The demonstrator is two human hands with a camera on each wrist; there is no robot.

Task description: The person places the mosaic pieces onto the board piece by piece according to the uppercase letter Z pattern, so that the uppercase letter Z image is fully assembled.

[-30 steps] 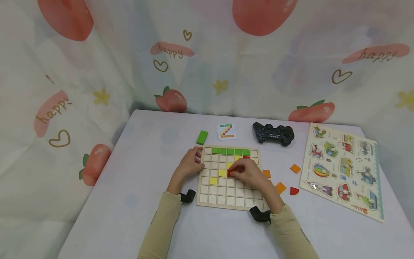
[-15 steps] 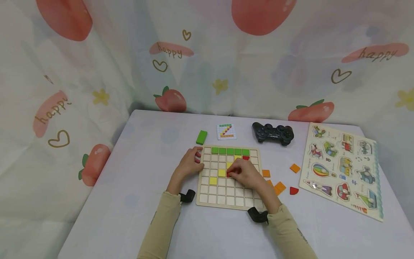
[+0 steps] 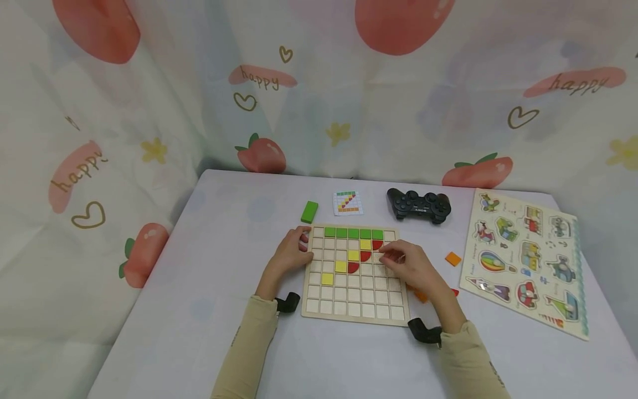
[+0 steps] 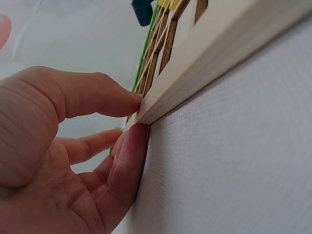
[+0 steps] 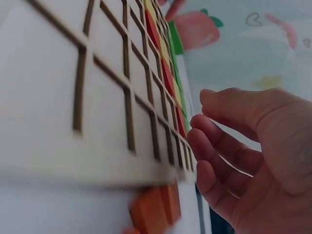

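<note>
My left hand [image 3: 290, 250] pinches the left edge of a wooden grid board [image 3: 354, 296]; in the left wrist view the thumb lies on top and a finger sits at the side. Green square tiles [image 3: 353, 234] fill much of the top row. Yellow square tiles [image 3: 341, 267] step down diagonally to the left, and three red quarter-round tiles [image 3: 353, 268] sit right of the upper ones. Over the board's right side hovers my right hand [image 3: 411, 263]; its fingers are loosely bent, with nothing between thumb and fingertips in the right wrist view.
Behind the board lie a green block [image 3: 309, 211] and a pattern card [image 3: 348, 203]. A black game controller [image 3: 420, 205] is at the back right. Orange tiles [image 3: 453, 259] lie right of the board, some partly behind the right arm. A picture puzzle board [image 3: 518, 260] rests far right.
My right hand has let go of a red quarter-round tile, now in the grid beside a yellow one, and moved right. My left hand stays on the board's edge.
</note>
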